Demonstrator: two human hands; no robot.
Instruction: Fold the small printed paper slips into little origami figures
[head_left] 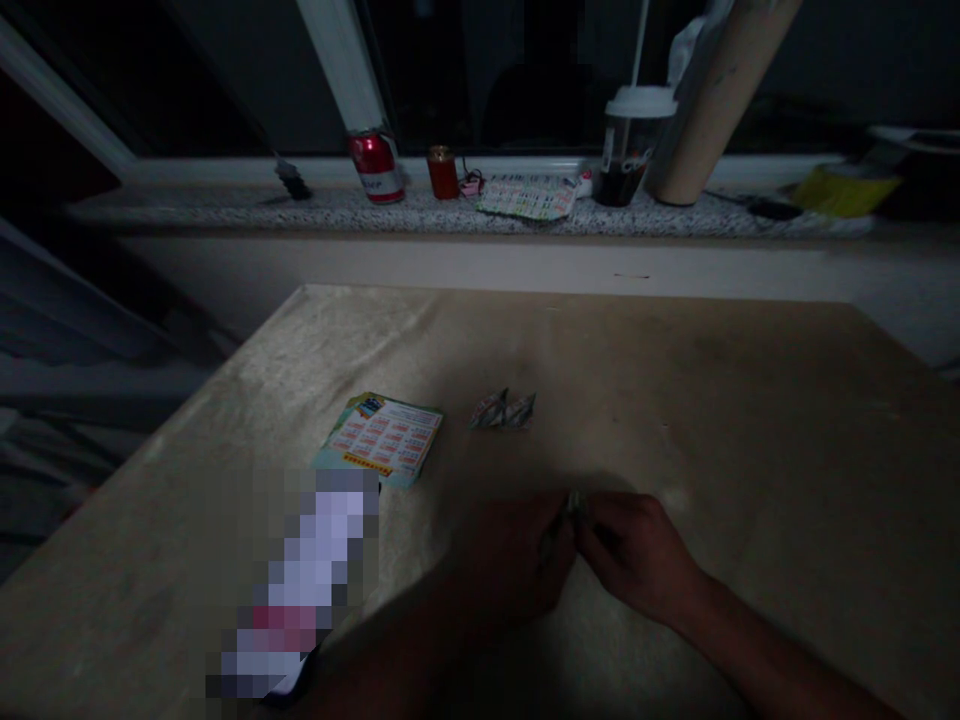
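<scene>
Folded paper piece [571, 503], small & dim, pinched betw. both hands low centre of frame, just above tabletop [750, 400]. Left hand [517, 560] closed in on it from left, fingertips pressed onto paper; right hand [637, 555] meeting it from right, thumb & forefinger nipping same piece. Hands touching at fingertips, paper's shape hard to make out in low light.

Further up table, well apart from hands: two small folded paper shapes [502, 410] lying side by side, touching. Left of those, printed colourful sheet [382, 438] flat on table, slightly skewed. Blurred-out object [300, 590] near left forearm, overlapping sheet's lower edge.

Back on granite sill [225, 208]: red can [375, 165] tilted against white post, smaller red container [442, 172] beside it, another printed sheet [529, 195], lidded cup w/ straw [630, 140], thick cardboard tube [712, 100] leaning just right of cup, yellow item [844, 188] far right. Scene very dark overall.
</scene>
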